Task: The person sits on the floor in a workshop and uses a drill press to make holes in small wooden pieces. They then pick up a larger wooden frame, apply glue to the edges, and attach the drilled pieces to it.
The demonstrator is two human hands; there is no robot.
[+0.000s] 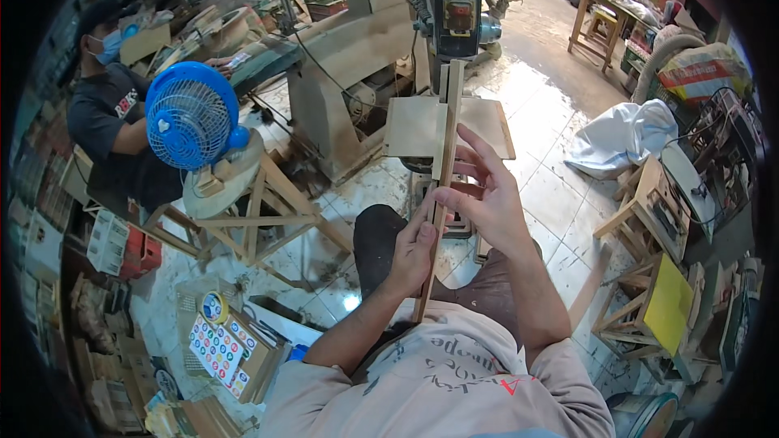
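In the head view, the wooden strip (445, 164) is standing out in front of the person's torso, between the two hands. Its long axis is running away from the lap toward the drill press (460, 12), leaning slightly right at the far end. The near end is reaching down close to the shirt (462, 365), and the far end is overlapping the pale surface (407, 130) of the machine; whether it is touching that board, I cannot tell.

The left hand (414, 250) is lying nearer the body and holding the lower part, its fingers closing around the wood, with the thumb pressing along the near face. The strip is therefore lying inside the left fingers. The right hand (491, 195) is sitting higher and to the right, farther along the same axis. Its fingers are curving, partly open, toward the strip's right side, while its thumb is resting on or against the wood; how firmly it is gripping, I cannot tell.

To the left, a blue fan (191, 118) is standing on a round stool (235, 186), well apart from both hands, and a co-worker (114, 109) is sitting beyond it.
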